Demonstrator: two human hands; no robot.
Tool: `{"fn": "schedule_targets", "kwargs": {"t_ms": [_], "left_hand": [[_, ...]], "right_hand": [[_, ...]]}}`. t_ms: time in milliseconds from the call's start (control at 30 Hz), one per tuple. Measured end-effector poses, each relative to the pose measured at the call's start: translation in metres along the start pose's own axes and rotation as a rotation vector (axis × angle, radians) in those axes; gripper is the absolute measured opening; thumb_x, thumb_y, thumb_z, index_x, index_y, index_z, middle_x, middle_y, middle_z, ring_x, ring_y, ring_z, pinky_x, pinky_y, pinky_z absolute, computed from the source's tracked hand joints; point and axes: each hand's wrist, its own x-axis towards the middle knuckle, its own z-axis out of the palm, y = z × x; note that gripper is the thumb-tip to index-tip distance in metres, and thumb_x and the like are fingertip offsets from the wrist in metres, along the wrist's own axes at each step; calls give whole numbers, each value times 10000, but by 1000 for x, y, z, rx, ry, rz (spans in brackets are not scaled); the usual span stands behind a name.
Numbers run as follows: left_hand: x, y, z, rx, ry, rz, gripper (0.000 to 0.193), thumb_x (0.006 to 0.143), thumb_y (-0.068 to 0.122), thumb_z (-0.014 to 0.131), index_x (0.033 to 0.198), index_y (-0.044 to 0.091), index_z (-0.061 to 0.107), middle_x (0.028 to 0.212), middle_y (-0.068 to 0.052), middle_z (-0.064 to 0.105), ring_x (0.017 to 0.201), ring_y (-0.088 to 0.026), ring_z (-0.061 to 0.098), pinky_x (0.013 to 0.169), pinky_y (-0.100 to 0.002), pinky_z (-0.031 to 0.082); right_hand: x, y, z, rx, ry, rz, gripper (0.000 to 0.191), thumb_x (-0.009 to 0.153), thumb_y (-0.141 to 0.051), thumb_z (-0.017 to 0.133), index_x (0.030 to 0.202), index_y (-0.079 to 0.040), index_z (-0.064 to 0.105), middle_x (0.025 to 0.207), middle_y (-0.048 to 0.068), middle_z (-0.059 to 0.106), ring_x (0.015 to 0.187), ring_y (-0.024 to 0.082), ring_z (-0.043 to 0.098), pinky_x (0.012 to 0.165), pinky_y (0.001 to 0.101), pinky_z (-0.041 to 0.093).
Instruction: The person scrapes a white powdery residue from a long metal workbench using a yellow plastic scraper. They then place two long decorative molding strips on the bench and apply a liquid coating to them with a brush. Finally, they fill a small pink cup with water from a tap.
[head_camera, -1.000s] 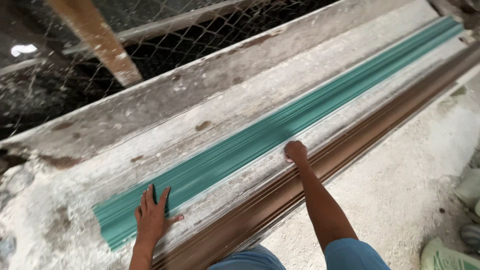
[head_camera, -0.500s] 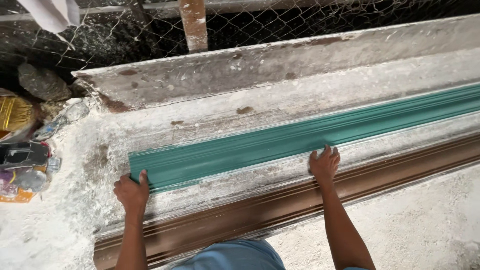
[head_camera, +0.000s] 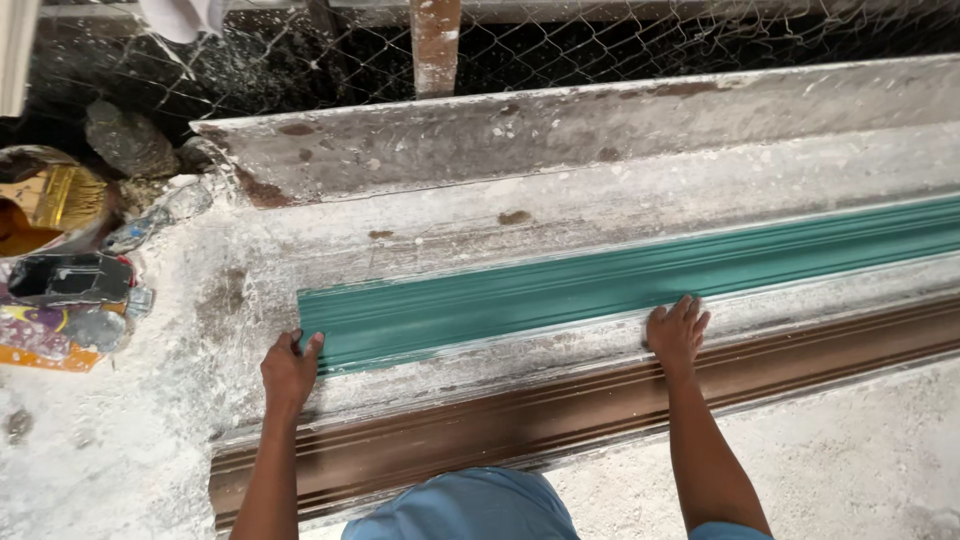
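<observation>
Fingers of the left hand curl over the near corner of the long green ribbed moulding, gripping its end at about eight o'clock in the head view; the thumb side sits against the profile's cut edge. Over at about four o'clock from the frame's centre, the right hand lies with its fingers fairly close together and bent down onto the green strip's near edge, pressing rather than closing around it. That green moulding rests on a plaster-crusted white bench and runs from the left hand out past the three o'clock edge. Just beside it toward six o'clock, a brown ribbed moulding runs parallel, and both forearms cross over it. At twelve o'clock a rusty post stands before a chain-link fence. Around nine o'clock a heap of clutter lies on the ground, including a yellow-bristled brush and a dark flat object.
</observation>
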Motion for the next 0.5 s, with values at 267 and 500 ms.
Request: {"fn": "schedule_targets", "kwargs": {"t_ms": [267,500], "left_hand": [[-3,-6,-4,-123,94,46,428,956,335,725,1195,-19,725,800,-182,690,734,-309,655,732,-412,531],[3,-9,-11,-251,215,182,303,977,279,683,1091,10,763,968,-225,730,884,-374,708,799,-428,546]], "right_hand": [[-13,-9,-3,152,59,-182,772,996,-354,478,1573,95,229,1645,374,152,1496,583,127,1217,606,197],[-35,-60,17,30,234,-461,704,934,-241,587,1524,86,386,1570,410,289,1478,586,230,1219,628,200]]}}
